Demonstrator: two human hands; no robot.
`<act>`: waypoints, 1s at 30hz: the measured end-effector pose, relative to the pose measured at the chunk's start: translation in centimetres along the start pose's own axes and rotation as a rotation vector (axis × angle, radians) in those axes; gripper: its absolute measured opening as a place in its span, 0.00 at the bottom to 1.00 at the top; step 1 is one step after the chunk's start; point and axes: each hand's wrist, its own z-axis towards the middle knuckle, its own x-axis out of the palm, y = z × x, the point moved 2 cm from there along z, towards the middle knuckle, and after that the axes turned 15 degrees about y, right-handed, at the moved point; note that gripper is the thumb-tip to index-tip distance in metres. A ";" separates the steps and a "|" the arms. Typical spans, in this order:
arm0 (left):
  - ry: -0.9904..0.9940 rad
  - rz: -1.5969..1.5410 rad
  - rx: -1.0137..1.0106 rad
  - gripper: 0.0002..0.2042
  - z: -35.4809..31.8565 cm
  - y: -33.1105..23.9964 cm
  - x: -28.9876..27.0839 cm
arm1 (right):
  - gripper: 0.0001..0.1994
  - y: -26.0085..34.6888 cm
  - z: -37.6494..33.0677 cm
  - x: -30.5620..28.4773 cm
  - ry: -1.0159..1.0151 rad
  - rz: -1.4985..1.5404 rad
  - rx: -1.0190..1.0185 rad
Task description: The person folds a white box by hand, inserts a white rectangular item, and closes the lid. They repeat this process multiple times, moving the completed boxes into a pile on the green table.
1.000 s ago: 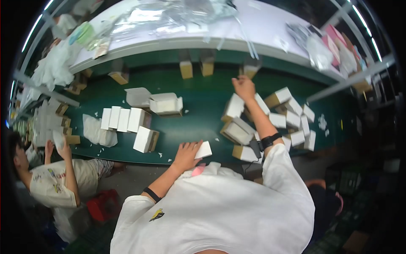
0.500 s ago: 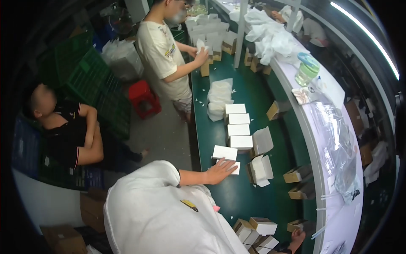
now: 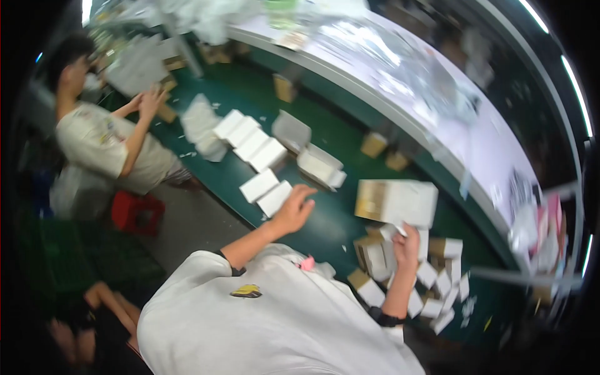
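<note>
My left hand (image 3: 295, 210), fingers apart, is at the right edge of two closed white boxes (image 3: 275, 198) lying side by side on the green table. It seems to hold nothing; whether it still touches them I cannot tell. My right hand (image 3: 406, 245) is closed at the lower edge of a white cardboard box (image 3: 409, 201) with a brown side. Its fingertips are blurred. Under and around the right hand lies a pile of white and brown boxes (image 3: 378, 256). Between my hands and farther off stands an open white box (image 3: 320, 165) with its flaps out.
A row of closed white boxes (image 3: 250, 139) lies beyond my left hand, beside a stack of white sheets (image 3: 205, 128). A raised pale shelf (image 3: 431, 125) with plastic bags runs along the far side. Another person (image 3: 106, 137) works at the left; a red stool (image 3: 139, 212) stands behind.
The view has swung to the right. My left hand has come off the top of the nearest white box. My right hand has come up with a box at its fingers.
</note>
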 end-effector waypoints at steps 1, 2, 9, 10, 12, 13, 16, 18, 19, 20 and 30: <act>0.071 -0.026 0.019 0.21 0.5 -0.6 -0.2 | 0.06 -0.6 -1.5 1.5 0.030 -0.058 0.037; 0.122 -0.249 -0.046 0.21 0.7 -1.1 -0.3 | 0.07 -1.2 -2.8 2.3 0.135 -0.105 0.062; 0.587 -0.944 -0.390 0.20 -5.5 7.6 4.4 | 0.15 -12.0 -4.4 5.3 0.383 -0.511 0.160; 0.571 -0.990 -0.426 0.21 -6.7 8.5 5.0 | 0.15 -13.9 -4.2 5.0 0.365 -0.493 0.173; 0.571 -1.032 -0.474 0.21 -7.9 8.7 5.5 | 0.17 -16.8 -3.7 4.6 0.252 -0.486 0.186; 0.511 -0.935 -0.467 0.20 -8.1 8.4 5.8 | 0.18 -17.8 -3.9 4.2 0.198 -0.485 0.192; 0.383 -0.747 -0.456 0.18 -8.6 7.1 5.8 | 0.17 -19.0 -5.9 3.8 0.307 0.044 0.202; 0.471 -0.539 -0.412 0.17 -8.3 6.6 5.6 | 0.16 -19.7 -6.2 3.6 0.366 0.301 0.209; 0.512 -0.434 -0.389 0.16 -8.1 6.4 5.4 | 0.17 -20.5 -5.8 3.1 0.404 0.080 0.151; 0.508 -0.436 -0.397 0.16 -7.8 6.1 5.2 | 0.18 -21.3 -5.5 2.6 0.439 -0.139 0.092; 0.599 0.255 0.236 0.25 -7.2 2.9 1.8 | 0.32 -20.2 -5.3 4.1 0.353 -1.204 -0.557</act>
